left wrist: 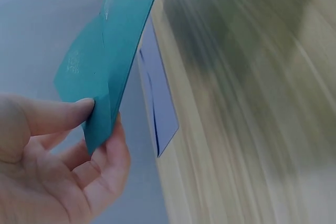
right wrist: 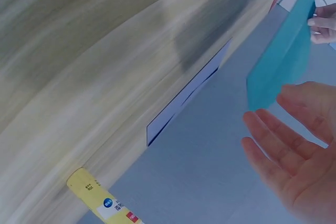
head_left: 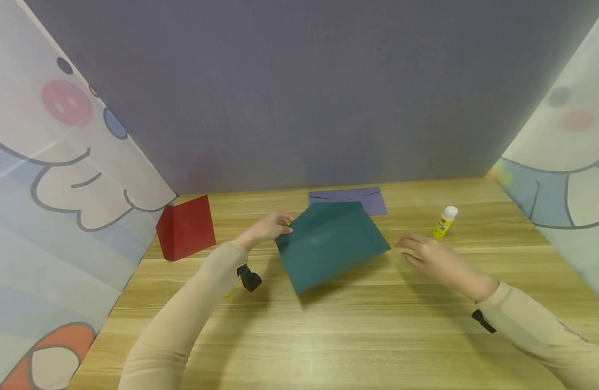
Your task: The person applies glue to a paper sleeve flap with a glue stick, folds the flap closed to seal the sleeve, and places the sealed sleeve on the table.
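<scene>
A teal paper envelope (head_left: 331,244) with its flap up is held tilted above the table. My left hand (head_left: 270,227) pinches its left edge; in the left wrist view the thumb (left wrist: 63,115) lies on one face and the fingers curl behind. Just off the envelope's right corner is my right hand (head_left: 428,257), its fingers loosely extended and holding nothing. The right wrist view shows a gap between that hand (right wrist: 294,156) and the teal paper (right wrist: 286,56). Behind the teal envelope a purple envelope (head_left: 372,200) lies flat, partly covered from the head view.
A yellow glue stick (head_left: 444,222) with a white cap stands beyond the right hand. At the far left lies a red envelope (head_left: 194,227), its flap raised. A grey panel (head_left: 329,97) borders the wooden table (head_left: 358,346) at the back, with cartoon-printed sheets at both sides.
</scene>
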Motion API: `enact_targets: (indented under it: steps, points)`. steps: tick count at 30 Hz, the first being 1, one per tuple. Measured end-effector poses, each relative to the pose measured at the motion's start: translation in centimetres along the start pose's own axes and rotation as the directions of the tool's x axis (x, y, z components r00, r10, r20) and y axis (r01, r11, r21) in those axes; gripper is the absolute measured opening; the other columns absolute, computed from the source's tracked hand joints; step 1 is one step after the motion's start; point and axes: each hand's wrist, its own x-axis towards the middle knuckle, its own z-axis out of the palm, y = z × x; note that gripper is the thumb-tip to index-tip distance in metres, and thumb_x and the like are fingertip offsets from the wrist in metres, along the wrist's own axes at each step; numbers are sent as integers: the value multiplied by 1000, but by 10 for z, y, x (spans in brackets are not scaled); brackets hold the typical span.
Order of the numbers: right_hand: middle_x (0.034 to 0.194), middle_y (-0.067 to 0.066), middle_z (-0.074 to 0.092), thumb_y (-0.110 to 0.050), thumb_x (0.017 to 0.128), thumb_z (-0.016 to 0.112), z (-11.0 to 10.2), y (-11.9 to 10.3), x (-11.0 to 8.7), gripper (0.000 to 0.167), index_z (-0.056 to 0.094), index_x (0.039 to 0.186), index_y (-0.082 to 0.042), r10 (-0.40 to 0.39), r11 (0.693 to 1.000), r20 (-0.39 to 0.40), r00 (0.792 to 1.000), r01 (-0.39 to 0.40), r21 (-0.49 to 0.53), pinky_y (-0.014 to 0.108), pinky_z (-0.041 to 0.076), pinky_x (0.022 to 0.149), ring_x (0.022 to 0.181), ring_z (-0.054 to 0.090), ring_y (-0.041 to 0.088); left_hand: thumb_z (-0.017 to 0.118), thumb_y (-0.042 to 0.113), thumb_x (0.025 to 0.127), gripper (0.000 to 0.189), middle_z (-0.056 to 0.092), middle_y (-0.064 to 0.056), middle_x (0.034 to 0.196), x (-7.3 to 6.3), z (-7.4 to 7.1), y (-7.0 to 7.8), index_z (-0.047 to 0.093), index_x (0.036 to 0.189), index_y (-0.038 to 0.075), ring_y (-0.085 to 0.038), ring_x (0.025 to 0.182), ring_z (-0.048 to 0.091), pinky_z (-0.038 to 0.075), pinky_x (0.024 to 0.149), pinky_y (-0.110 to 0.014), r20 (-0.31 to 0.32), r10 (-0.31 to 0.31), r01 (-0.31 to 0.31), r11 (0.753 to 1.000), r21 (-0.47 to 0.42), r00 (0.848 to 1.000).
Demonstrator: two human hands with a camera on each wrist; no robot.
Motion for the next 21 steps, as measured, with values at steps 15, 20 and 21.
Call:
enact_targets:
  steps: [15, 20, 21]
  points:
    - [88, 12, 61, 5, 61, 73, -2, -3, 0, 32, 64, 91, 3, -7, 1000, -3, 1000, 7, -18, 32, 52, 58, 73, 62, 25, 52, 4, 88, 30, 55, -16, 109, 19, 38, 6, 52, 118, 2, -19, 85, 53, 45, 70, -28, 108, 48, -62, 990, 129, 993]
    - [87, 10, 61, 4, 62, 73, 0, -5, -1, 29, 64, 90, 2, -3, 1000, 3, 1000, 3, -17, 30, 51, 57, 71, 62, 23, 52, 3, 88, 30, 48, -17, 123, 21, 46, 4, 53, 117, 1, -31, 112, 46, 43, 88, -38, 150, 59, -81, 986, 146, 987]
    - [87, 10, 62, 4, 63, 73, 1, -5, -1, 29, 64, 90, 2, 1, 1000, 8, 1000, -1, -16, 30, 51, 56, 70, 62, 23, 51, 2, 88, 30, 48, -17, 124, 21, 48, 3, 52, 117, 0, -32, 112, 46, 43, 88, -38, 161, 66, -89, 986, 144, 985]
